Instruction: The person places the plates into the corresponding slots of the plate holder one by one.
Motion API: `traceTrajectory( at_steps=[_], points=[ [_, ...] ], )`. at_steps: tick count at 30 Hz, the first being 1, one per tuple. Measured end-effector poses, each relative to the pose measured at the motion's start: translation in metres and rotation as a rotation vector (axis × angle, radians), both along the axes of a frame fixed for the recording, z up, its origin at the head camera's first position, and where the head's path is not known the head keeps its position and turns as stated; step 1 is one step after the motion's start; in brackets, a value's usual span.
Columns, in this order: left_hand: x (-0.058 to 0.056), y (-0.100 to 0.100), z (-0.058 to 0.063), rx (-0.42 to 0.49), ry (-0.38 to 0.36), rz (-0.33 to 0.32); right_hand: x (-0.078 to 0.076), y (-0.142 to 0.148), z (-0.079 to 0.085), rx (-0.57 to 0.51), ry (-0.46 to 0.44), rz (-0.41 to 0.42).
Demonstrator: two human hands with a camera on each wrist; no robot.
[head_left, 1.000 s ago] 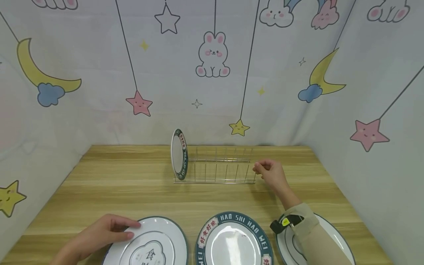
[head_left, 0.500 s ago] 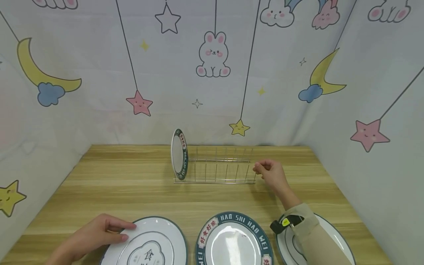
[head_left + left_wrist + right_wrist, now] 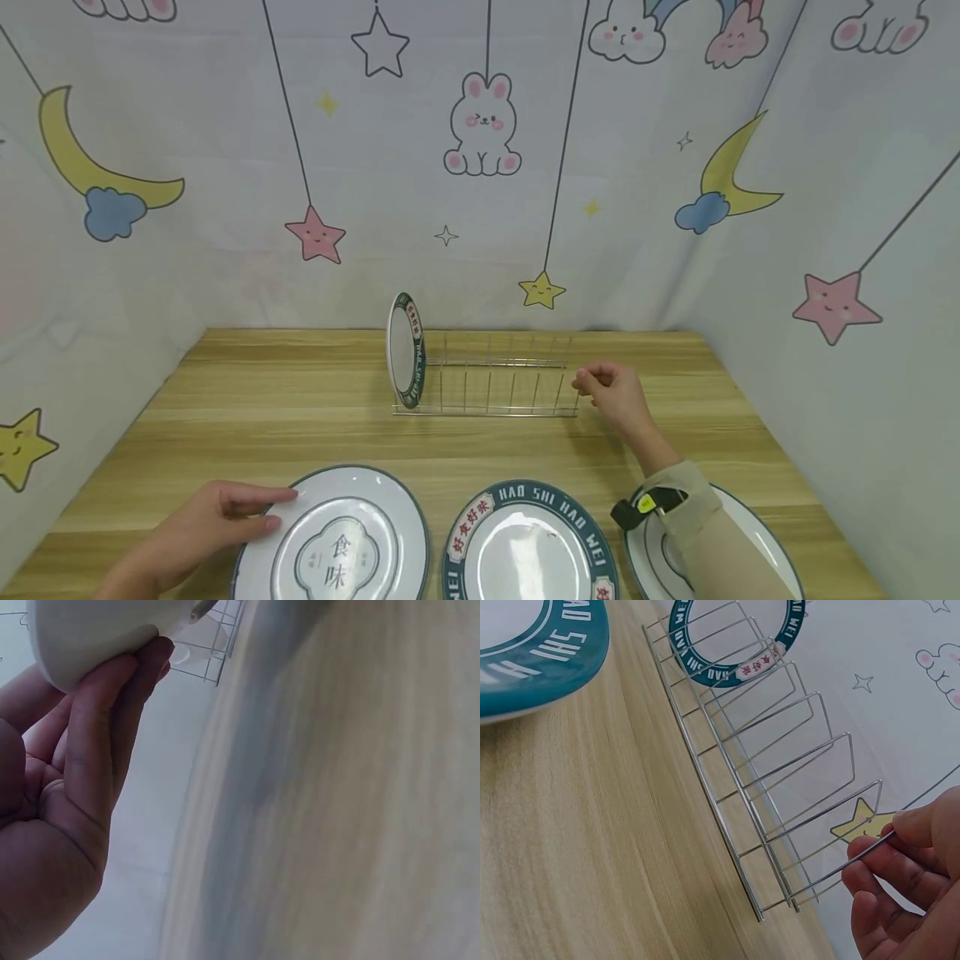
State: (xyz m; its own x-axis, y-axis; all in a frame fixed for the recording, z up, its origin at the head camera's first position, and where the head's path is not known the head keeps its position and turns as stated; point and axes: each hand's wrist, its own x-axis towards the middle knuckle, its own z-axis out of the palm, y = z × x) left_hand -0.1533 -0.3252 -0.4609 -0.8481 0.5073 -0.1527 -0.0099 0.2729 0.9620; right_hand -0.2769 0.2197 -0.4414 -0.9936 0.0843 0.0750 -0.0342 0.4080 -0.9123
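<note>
My left hand [image 3: 198, 533] pinches the left rim of a white plate [image 3: 405, 533] between thumb and fingers. Its underside, with a printed emblem, faces the head camera. In the left wrist view the plate [image 3: 105, 637] is raised off the table. Farther back, my right hand [image 3: 615, 396] pinches the end wire of a metal dish rack [image 3: 487, 410]; the right wrist view shows this wire between the thumb and fingers of that hand [image 3: 915, 862]. One plate with a green patterned rim [image 3: 407, 350] stands upright in the rack's left end.
A green-rimmed plate [image 3: 528, 550] lies face up at the front middle. Partly under my right forearm, another plate [image 3: 757, 533] shows its underside. The wooden table [image 3: 300, 433] meets a cartoon-printed cloth [image 3: 420, 167] at the back and sides.
The plate in my left hand has tilted to show more of its underside, and its far rim is higher. My left hand has shifted slightly left. The right hand keeps its hold on the rack.
</note>
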Motion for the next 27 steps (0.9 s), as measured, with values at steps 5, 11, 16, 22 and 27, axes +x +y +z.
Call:
traceTrajectory(
  at_steps=[5,11,16,22,27],
  points=[
    [0.001,0.002,0.005,0.062,0.004,0.014,0.0,0.0,0.0,0.002,-0.015,-0.008],
    [0.003,0.003,0.009,0.066,0.033,0.087,-0.001,0.0,0.0,0.009,-0.019,-0.01],
    [0.004,0.001,0.01,0.104,0.07,0.152,0.0,0.0,0.003,-0.001,-0.017,-0.004],
    [0.004,0.004,0.015,0.12,0.066,0.309,0.001,0.0,0.004,-0.021,-0.013,0.016],
    [0.003,0.006,0.017,0.231,0.086,0.346,0.0,0.001,0.002,-0.004,-0.004,0.021]
  ],
)
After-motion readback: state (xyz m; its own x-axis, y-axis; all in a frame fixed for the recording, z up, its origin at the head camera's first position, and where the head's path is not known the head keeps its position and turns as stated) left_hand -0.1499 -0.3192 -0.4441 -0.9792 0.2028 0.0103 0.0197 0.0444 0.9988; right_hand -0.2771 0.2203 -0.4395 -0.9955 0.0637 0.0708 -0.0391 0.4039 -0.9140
